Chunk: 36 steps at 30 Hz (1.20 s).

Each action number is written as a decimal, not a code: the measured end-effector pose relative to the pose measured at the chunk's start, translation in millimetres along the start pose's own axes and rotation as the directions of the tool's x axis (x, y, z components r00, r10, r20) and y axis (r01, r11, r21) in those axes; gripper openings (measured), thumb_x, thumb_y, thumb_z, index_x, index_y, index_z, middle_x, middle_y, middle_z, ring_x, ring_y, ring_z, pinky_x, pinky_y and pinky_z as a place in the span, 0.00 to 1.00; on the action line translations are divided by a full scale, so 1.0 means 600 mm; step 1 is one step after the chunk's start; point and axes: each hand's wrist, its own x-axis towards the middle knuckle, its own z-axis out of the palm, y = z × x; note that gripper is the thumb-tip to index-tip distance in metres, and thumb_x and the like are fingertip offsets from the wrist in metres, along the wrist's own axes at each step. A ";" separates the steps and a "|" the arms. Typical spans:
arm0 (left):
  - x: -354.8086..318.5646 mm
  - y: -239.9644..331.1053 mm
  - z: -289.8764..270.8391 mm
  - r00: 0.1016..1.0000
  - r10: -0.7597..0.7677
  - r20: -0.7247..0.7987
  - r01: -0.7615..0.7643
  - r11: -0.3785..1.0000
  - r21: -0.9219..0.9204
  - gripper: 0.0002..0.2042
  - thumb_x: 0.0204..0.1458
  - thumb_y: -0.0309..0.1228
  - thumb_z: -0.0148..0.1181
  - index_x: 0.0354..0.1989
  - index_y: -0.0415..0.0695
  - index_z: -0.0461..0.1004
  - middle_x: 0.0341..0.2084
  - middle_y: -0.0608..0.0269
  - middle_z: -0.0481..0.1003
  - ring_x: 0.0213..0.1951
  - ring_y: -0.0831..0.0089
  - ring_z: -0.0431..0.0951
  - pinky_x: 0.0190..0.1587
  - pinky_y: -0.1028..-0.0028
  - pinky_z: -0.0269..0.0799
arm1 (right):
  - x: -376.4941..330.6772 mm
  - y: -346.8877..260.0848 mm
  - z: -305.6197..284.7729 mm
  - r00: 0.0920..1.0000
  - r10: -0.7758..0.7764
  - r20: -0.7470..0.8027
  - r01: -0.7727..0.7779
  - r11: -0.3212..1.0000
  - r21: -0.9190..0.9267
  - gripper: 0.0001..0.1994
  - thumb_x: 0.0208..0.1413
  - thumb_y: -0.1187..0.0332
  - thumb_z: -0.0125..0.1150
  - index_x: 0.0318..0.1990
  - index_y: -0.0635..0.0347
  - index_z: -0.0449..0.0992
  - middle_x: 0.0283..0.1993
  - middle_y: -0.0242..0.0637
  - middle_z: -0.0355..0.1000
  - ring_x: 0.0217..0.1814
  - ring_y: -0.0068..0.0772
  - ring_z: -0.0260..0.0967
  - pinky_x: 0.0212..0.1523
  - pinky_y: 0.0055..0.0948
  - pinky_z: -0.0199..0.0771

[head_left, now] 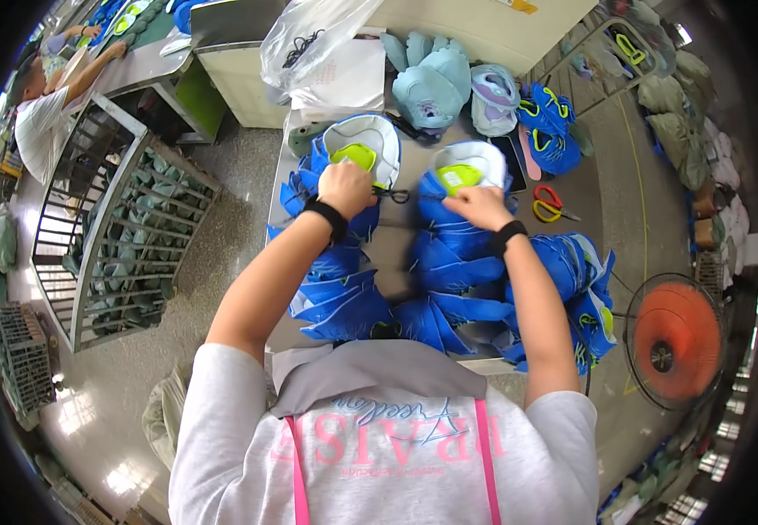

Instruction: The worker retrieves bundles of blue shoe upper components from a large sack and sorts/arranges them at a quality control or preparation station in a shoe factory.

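Note:
My left hand [346, 188] is closed in front of a blue shoe upper [317, 159] with a white lining and a lime green tongue. A thin, looped black cord [395, 196] runs from its fingers toward my right hand [481, 208], whose fingers are pinched together at the cord's other end. Just beyond my right hand is a second blue shoe upper [494, 157], also lined in white with a lime green piece. Motion blurs the cord, so its exact shape is hard to tell. Stacked blue shoe pieces [462, 276] lie below both hands.
Red-and-yellow-handled scissors [549, 206] lie right of my right hand. Pale teal shoe pieces [431, 92] and a clear plastic bag [317, 44] are at the back. An orange fan [674, 339] stands at right, a metal cage cart [129, 227] at left. Another person [46, 122] works far left.

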 end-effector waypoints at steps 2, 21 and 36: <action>0.020 0.019 0.012 0.999 -0.025 0.019 0.024 0.999 0.039 0.11 0.41 0.41 0.58 0.21 0.48 0.78 0.22 0.59 0.76 0.28 0.64 0.78 0.29 0.69 0.72 | -0.010 0.063 0.017 0.978 0.147 -0.150 -0.084 0.928 0.364 0.23 0.50 0.43 0.46 0.26 0.54 0.75 0.26 0.38 0.73 0.33 0.39 0.71 0.32 0.36 0.62; 0.035 -0.002 0.021 0.887 -0.368 -0.279 0.085 0.724 -0.685 0.13 0.44 0.39 0.52 0.27 0.42 0.75 0.24 0.48 0.74 0.31 0.50 0.74 0.35 0.59 0.70 | -0.011 0.154 0.003 0.821 0.531 -0.209 0.150 0.154 0.977 0.14 0.50 0.77 0.48 0.45 0.71 0.63 0.27 0.40 0.69 0.28 0.29 0.68 0.34 0.24 0.69; 0.010 -0.005 -0.140 0.884 -0.114 -0.453 -0.208 0.773 -0.600 0.09 0.44 0.29 0.55 0.35 0.44 0.76 0.30 0.54 0.75 0.34 0.55 0.75 0.37 0.66 0.70 | 0.088 -0.217 0.019 0.935 -0.164 -0.316 0.269 0.907 0.324 0.12 0.50 0.59 0.54 0.29 0.58 0.76 0.28 0.49 0.71 0.33 0.53 0.68 0.37 0.43 0.68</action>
